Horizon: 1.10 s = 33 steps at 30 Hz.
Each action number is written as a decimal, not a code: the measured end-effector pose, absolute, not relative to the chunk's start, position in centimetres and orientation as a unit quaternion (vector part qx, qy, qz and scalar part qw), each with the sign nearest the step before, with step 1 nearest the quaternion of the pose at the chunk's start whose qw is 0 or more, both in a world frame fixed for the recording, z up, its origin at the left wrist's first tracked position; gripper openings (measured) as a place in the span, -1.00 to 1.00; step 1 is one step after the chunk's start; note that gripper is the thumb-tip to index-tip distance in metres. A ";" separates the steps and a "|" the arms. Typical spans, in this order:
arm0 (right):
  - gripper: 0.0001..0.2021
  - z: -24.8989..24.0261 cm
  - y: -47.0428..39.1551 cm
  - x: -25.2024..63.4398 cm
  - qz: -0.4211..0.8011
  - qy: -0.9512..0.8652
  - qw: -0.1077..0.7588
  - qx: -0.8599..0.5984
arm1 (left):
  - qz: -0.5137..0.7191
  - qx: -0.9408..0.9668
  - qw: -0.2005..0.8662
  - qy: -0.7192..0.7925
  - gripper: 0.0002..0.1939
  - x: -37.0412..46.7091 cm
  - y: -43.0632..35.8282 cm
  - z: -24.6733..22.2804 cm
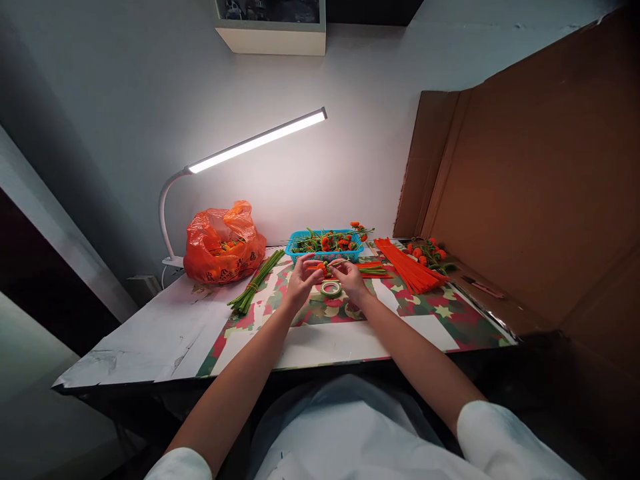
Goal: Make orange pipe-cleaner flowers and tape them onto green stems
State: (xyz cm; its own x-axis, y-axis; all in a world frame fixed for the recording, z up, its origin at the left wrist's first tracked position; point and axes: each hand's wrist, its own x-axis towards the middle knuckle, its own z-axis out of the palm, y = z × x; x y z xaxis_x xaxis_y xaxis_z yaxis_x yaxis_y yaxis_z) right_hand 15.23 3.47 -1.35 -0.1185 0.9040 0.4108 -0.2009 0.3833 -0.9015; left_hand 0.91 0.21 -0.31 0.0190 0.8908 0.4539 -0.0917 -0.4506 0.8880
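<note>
My left hand (301,281) is closed around a small orange flower (321,268) with a green base, just in front of the blue basket. My right hand (349,277) meets it from the right, fingertips pinched at the flower's green part; what exactly they grip is too small to tell. A roll of green tape (331,289) lies on the table right below the hands. Behind them the blue basket (326,256) holds orange flowers with green stems. Orange strips and green stems (375,269) lie partly hidden behind my right hand.
On the left stand an orange plastic bag (225,250), a bundle of green stems (256,283) and a lit lamp (260,139). Orange strips (413,267) and finished-looking flowers (425,252) lie right, beside a cardboard wall (525,180). The table (150,340) has a patterned cover.
</note>
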 end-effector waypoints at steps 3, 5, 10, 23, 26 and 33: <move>-0.67 -1.2 3.4 15.5 0.448 -0.600 0.590 -0.302 | 0.573 0.547 0.496 0.355 -0.56 0.6 0.8 -0.5; -0.69 -1.0 3.3 15.7 0.445 -0.607 0.587 -0.298 | 0.576 0.537 0.505 0.352 -0.58 0.4 1.1 -0.6; -0.71 -0.7 3.1 16.1 0.440 -0.617 0.584 -0.289 | 0.595 0.532 0.489 0.352 -0.57 0.3 1.0 -0.5; -0.72 -0.6 3.2 16.2 0.426 -0.631 0.583 -0.285 | 0.603 0.604 0.399 0.334 -0.62 0.5 0.4 0.1; -0.72 -0.2 2.8 16.5 0.421 -0.670 0.556 -0.255 | 0.564 0.598 0.443 0.358 -0.62 0.3 0.5 0.4; -0.70 0.3 2.4 17.2 0.391 -0.743 0.483 -0.249 | 0.456 0.678 0.438 0.375 -0.80 -0.2 0.7 0.1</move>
